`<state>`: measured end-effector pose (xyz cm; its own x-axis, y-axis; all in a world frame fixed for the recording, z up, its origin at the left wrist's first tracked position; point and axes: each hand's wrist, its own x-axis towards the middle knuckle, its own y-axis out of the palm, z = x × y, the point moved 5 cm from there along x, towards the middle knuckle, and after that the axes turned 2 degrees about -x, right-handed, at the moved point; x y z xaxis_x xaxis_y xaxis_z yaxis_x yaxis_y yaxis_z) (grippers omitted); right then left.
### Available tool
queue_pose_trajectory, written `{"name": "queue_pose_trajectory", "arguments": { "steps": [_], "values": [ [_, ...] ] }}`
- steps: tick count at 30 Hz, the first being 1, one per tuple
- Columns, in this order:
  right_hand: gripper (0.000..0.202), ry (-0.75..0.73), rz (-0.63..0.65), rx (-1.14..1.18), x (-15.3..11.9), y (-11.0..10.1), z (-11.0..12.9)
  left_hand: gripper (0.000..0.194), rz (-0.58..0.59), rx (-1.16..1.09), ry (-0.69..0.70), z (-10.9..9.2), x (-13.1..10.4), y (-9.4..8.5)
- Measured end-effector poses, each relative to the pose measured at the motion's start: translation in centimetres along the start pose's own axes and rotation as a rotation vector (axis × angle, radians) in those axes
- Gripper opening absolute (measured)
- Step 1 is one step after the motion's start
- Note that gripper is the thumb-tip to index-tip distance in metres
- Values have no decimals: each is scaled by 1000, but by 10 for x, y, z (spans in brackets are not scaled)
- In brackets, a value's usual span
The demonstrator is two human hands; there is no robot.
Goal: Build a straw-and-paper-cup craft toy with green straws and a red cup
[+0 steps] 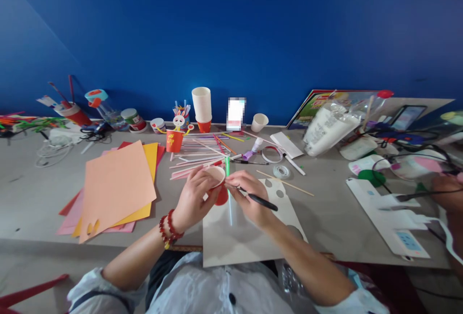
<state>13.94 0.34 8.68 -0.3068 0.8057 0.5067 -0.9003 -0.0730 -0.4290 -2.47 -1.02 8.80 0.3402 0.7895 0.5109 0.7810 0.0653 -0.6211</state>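
Observation:
Wrapped around a red paper cup (221, 196) with a white inside, my left hand (197, 193) keeps it tilted over a white sheet of card (235, 246). My right hand (251, 197) is closed on a slim tool with a black handle (263, 202). Its front end lies close to the cup's rim, and its tip is hidden by my fingers, so its exact kind is unclear. Between my hands runs a thin translucent straw (231, 213), green at the upper end. Whether my right fingers also touch it, I cannot tell.
Coloured paper sheets (117, 186) lie left. Behind my hands are loose straws (195, 159), a red rabbit cup (174, 141), stacked white cups (201, 104) and a tape roll (281, 172). A power strip (387, 222) sits right, near another person's arm (448, 198).

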Motion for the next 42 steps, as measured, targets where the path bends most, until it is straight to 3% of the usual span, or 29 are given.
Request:
{"name": "queue_pose_trajectory", "arguments": {
  "steps": [4, 6, 8, 13, 16, 19, 22, 26, 29, 31, 38, 42],
  "values": [
    [15, -196, 138, -160, 5, -3, 8, 24, 140, -439, -342, 18, -2, 7],
    [16, -253, 154, -220, 6, -3, 11, 30, 175, -585, -443, 23, -4, 12],
    [16, -229, 137, -206, 7, -3, 12, 28, 166, -558, -415, 23, -4, 13],
    [18, 76, 1, -29, 5, 0, -3, 11, 28, 73, -34, 4, 2, 5],
    [22, 285, -49, 170, -3, 8, -18, 13, 7, 259, 75, -2, 3, 7],
    [23, 397, -83, 286, -10, 10, -23, 13, -26, 255, 69, 3, 3, 6],
    [19, 252, -161, 131, -10, -3, -12, 12, -87, 134, -25, 13, 3, 1],
    [15, 195, -181, 84, -12, -22, -14, 19, -16, -339, -278, 26, 3, 1],
    [16, 234, -108, -21, -21, -29, -30, 24, 38, -647, -425, 30, 1, 4],
    [16, 216, -19, -191, -30, -30, -40, 26, 45, -733, -470, 31, -1, 5],
    [30, -25, 351, -681, -57, -24, -66, 26, 17, -708, -473, 36, -5, 3],
    [40, -39, 437, -800, -57, -25, -84, 26, 11, -705, -484, 32, -5, 3]
  ]
}}
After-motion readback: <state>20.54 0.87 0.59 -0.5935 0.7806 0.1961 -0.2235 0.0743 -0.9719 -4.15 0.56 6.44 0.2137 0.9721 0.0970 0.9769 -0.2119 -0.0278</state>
